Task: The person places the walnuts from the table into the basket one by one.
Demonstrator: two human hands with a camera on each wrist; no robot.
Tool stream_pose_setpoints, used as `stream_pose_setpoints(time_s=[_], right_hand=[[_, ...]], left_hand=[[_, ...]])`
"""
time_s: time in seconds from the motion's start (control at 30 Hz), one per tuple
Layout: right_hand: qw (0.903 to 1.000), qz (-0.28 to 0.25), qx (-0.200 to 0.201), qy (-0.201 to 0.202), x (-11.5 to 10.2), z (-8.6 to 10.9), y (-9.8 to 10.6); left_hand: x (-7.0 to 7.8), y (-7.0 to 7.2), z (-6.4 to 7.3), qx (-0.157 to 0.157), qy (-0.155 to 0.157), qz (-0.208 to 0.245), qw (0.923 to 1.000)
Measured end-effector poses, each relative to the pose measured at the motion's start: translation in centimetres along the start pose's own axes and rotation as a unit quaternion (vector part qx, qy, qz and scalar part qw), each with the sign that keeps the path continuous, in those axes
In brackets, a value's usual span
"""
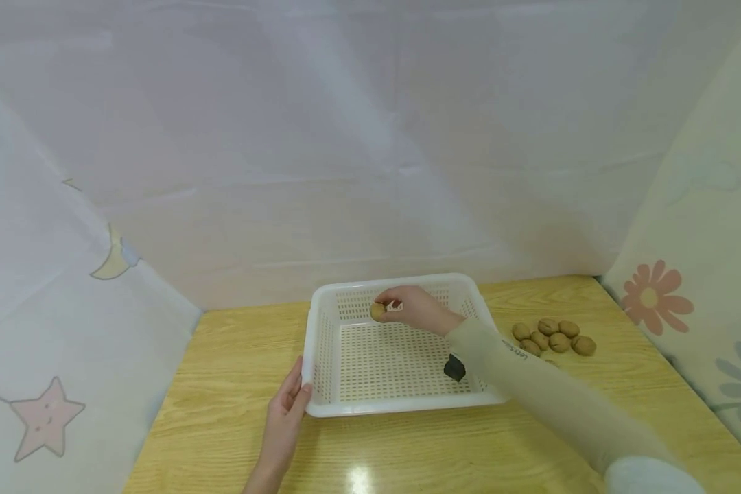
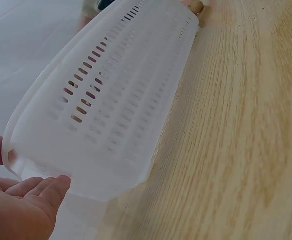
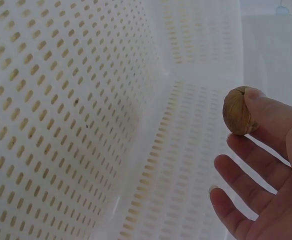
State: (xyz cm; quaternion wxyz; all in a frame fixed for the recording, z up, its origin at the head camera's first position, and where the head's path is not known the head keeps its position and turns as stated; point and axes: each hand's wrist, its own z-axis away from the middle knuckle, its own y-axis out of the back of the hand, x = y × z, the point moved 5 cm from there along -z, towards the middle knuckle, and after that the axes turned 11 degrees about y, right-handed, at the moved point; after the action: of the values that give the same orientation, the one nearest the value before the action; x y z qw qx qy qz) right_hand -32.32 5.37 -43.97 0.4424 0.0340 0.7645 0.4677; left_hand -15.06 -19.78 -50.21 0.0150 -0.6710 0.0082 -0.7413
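A white slotted plastic basket sits on the wooden table. At its left near corner my left hand holds the rim, thumb over the edge and fingers along the outer wall; the left wrist view shows this hand at the basket wall. Over the far left part of the basket, my right hand pinches a walnut. In the right wrist view that walnut is between thumb and index finger, with the other fingers spread. Below it shows the bare slotted floor.
Several walnuts lie in a loose group on the table, right of the basket, partly behind the right forearm. A small black block sits at the right wrist. Pale cloth hangs behind the table and at both sides.
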Motion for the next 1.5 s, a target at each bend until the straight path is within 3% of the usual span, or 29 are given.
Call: stream_pose_setpoints(time_s=[0.27, 0.6, 0.83, 1.0, 1.17, 1.33, 1.5], right_hand=[[0.9991, 0.012, -0.042, 0.002, 1.1, -1.9, -3.6], [0.9967, 0.038, -0.068, 0.022, 1.7, -2.2, -6.6], [0.9952, 0.058, -0.072, 0.032, 1.4, -2.4, -6.7], [0.9950, 0.053, -0.083, 0.014, 1.3, -2.3, -6.6], [0.9956, 0.048, -0.080, -0.003, 0.7, -2.0, -5.4], [0.9946, 0.064, -0.079, 0.020, -0.3, -1.5, -4.0], [0.9953, 0.049, -0.078, 0.030, -1.2, -0.6, -2.6]], left_hand=[[-0.5, -0.1, 0.0, 0.005, 0.006, 0.008, 0.9999], [-0.6, -0.5, 0.3, 0.001, 0.016, 0.006, 0.9999], [-0.5, -0.3, 0.2, 0.008, 0.014, 0.001, 0.9999], [-0.5, -0.3, 0.0, 0.008, 0.018, 0.002, 0.9998], [-0.6, -0.2, -0.1, 0.007, 0.020, 0.000, 0.9998], [-0.4, 0.0, -0.1, 0.012, 0.022, -0.002, 0.9997], [-0.2, 0.1, -0.1, 0.013, 0.026, -0.005, 0.9996]])
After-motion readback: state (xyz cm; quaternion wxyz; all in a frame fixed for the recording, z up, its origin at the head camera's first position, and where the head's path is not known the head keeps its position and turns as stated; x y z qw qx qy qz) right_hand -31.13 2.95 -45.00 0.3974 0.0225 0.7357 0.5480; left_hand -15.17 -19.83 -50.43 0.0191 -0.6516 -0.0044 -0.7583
